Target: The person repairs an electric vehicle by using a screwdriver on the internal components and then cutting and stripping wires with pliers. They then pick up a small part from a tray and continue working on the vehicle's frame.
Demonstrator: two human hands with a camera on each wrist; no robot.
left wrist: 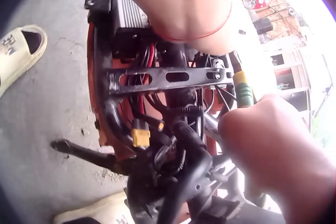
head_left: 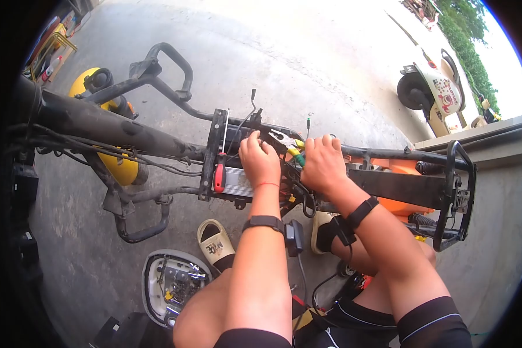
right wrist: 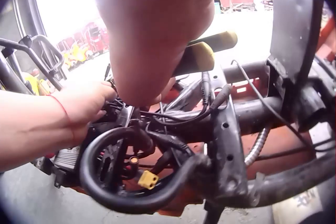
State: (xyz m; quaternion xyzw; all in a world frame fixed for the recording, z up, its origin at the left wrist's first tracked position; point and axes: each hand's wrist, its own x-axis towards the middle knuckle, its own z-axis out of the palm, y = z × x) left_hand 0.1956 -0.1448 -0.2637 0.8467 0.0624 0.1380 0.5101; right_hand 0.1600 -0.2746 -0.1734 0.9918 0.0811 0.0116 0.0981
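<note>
My right hand (head_left: 325, 164) grips a pair of pliers (head_left: 297, 156) by its green and yellow handles. The metal jaws point left, toward my left hand (head_left: 261, 159). That hand is bent over the black frame, its fingertips beside a cable; what lies between them is hidden. Under its wrist is a silver finned box (head_left: 238, 181). A red-handled screwdriver (head_left: 220, 174) lies across the frame left of this hand. Seen from the right wrist, the plier handle ends (right wrist: 202, 56) stick out past my right hand. A yellow connector (right wrist: 148, 180) hangs among black cables below.
The bare vehicle frame (head_left: 139, 130) runs across the view, with yellow (head_left: 119, 165) and orange body parts (head_left: 406, 200). A tray of small hardware (head_left: 177, 284) stands on the concrete floor beside my leg. A white scooter (head_left: 441, 87) is parked at the back right.
</note>
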